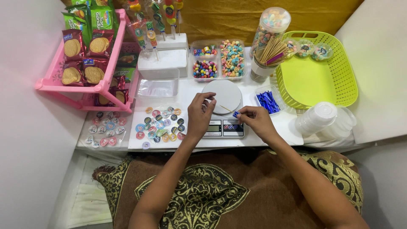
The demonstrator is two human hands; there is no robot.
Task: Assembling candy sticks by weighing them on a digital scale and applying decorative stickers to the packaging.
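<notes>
Nearest, the right hand [253, 120] pinches a small blue candy [236, 114] at its fingertips, on the tip of a thin wooden skewer [227, 109]. The left hand [200, 113] pinches the skewer's other end, above the white kitchen scale [223, 101]; candy trays [218, 59] lie beyond.

White walls [25, 140] on both sides; low white table [186, 91]; mustard cloth [254, 17] behind it; patterned brown fabric [203, 191] below. Even light.
</notes>
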